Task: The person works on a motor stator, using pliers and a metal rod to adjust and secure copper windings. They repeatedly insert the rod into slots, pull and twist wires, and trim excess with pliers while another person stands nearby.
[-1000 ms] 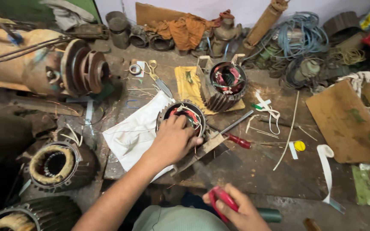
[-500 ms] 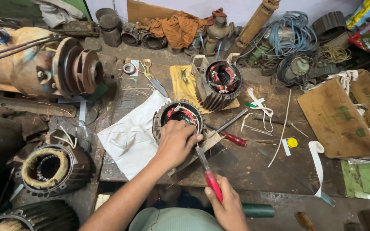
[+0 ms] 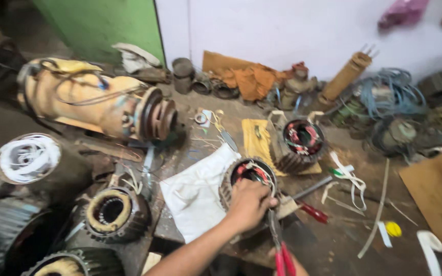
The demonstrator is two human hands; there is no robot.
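Left hand (image 3: 249, 204) sits cupped on the finned motor stator (image 3: 241, 180) at centre frame, fingers curled over its rim by the coloured windings. Red-handled pliers (image 3: 280, 245) come in from six o'clock, tips beside that hand; the right hand gripping them is barely visible, so its grip can't be judged. White cloth (image 3: 195, 194) lies at nine o'clock of the stator.

Packages: one pink plastic bag (image 3: 402, 13), crumpled, hanging against the white wall at upper right. Labels, signs, screens: none visible on the table or wall.
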